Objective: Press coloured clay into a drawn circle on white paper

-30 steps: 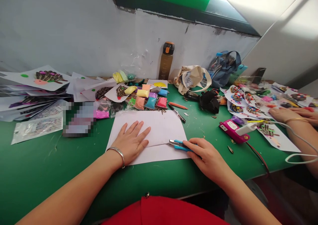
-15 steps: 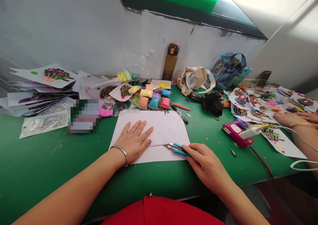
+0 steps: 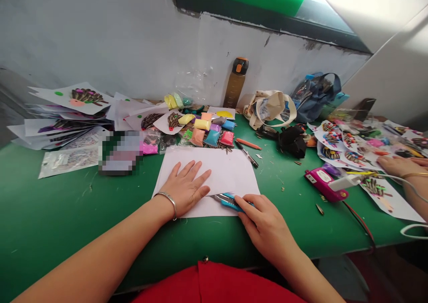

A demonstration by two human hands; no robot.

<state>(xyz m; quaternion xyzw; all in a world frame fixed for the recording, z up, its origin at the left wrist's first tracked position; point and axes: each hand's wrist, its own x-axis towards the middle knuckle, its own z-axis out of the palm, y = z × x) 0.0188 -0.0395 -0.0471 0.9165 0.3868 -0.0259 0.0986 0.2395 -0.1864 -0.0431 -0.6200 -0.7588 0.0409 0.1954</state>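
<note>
My left hand (image 3: 187, 188) lies flat on a stack of white paper (image 3: 220, 164), fingers spread, a silver bangle on its wrist. My right hand (image 3: 262, 216) is closed around a blue utility knife (image 3: 230, 202). The knife's blade points left, at a fold or slit line across the lower part of the paper, just right of my left thumb. The blade's tip is tucked at the sheet's edge and partly hidden. Above the paper lie a black pen (image 3: 247, 155) and an orange pen (image 3: 248, 143).
Small colored clay packets (image 3: 211, 138) lie behind the paper. A pile of seed-decorated pictures (image 3: 67, 111) stands at left. A brown bottle (image 3: 235, 84) and a cloth bag (image 3: 270, 109) are by the wall. A pink power strip (image 3: 326, 184) and another person's hand (image 3: 396, 165) are at right.
My right hand has moved the utility knife left along the paper, toward my left thumb. My left hand stays flat on the paper. The whole view has shifted slightly.
</note>
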